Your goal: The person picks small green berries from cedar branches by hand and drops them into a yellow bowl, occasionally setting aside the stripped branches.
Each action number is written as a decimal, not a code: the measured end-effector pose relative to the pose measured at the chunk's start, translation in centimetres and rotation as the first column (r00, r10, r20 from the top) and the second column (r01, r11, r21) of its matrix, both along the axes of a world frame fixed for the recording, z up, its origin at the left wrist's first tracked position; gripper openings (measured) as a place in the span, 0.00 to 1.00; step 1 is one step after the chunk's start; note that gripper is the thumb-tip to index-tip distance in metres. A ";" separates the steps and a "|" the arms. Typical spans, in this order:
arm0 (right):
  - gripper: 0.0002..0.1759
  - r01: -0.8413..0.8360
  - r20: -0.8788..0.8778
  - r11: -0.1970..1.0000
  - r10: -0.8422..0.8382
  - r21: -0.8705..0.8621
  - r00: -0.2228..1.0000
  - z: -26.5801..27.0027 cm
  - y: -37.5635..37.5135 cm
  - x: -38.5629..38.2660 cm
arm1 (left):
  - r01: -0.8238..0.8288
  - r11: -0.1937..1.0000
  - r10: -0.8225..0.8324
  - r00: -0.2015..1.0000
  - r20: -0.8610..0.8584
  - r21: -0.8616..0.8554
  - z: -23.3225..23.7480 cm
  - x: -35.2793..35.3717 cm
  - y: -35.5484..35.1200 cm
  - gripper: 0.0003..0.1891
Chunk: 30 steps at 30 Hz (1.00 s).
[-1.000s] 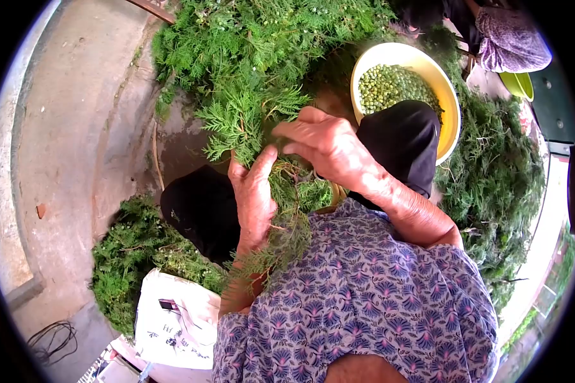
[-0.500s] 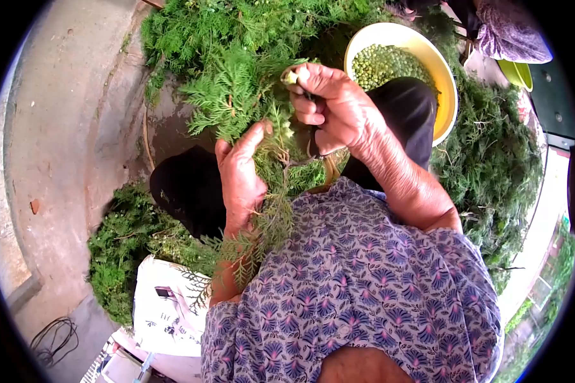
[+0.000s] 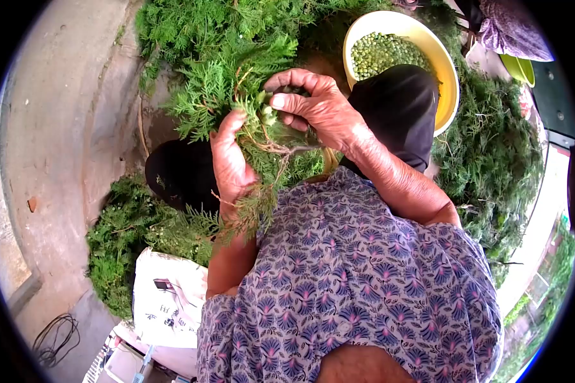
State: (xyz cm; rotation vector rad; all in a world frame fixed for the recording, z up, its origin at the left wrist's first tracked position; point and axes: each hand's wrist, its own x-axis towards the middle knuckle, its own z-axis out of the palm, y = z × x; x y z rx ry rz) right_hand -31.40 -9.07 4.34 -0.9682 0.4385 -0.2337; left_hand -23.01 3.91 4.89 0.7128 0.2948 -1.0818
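My left hand (image 3: 232, 158) is closed round a leafy evergreen branch (image 3: 275, 148) in front of my chest, its thumb and fingertips at the foliage. Small pale green cones (image 3: 266, 113) sit among the sprigs between my hands. My right hand (image 3: 329, 110) reaches in from the other side, thumb and fingers curled on these cones; part of its grip is hidden behind the fingers. Beyond my right knee stands a pale yellow basin (image 3: 450, 64) holding many small green cones (image 3: 390, 56).
Cut evergreen branches (image 3: 191, 32) are heaped ahead, with more piles at the left (image 3: 118, 249) and right (image 3: 492, 153). A white printed bag (image 3: 169, 306) lies at the lower left. A cable (image 3: 56, 338) is on the concrete floor. Another person's patterned clothing (image 3: 514, 29) shows at the upper right.
My right hand has moved left and down, from holding pinched cones above the branch to the cones on the branch. My left hand has shifted slightly left and up with the branch.
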 end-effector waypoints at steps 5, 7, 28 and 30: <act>0.14 -0.075 0.025 0.997 0.075 0.015 0.997 0.3 -0.5 0.1 | 0.002 0.993 -0.011 0.997 0.073 0.119 0.7 -0.1 -0.3 0.14; 0.13 -0.101 0.011 0.994 0.100 0.039 0.995 0.6 -0.6 0.0 | 0.058 0.995 -0.058 0.998 -0.001 0.079 0.8 0.0 -0.4 0.14; 0.09 0.432 -0.006 0.686 -0.536 -0.586 0.844 0.6 -6.8 -1.8 | 0.054 0.968 -0.092 0.985 0.147 0.244 -2.7 1.2 -2.0 0.15; 0.10 0.425 0.057 0.488 -0.603 -0.762 0.796 0.5 -9.5 -4.0 | 0.057 0.992 -0.066 0.995 0.074 0.112 -3.6 2.1 -1.0 0.11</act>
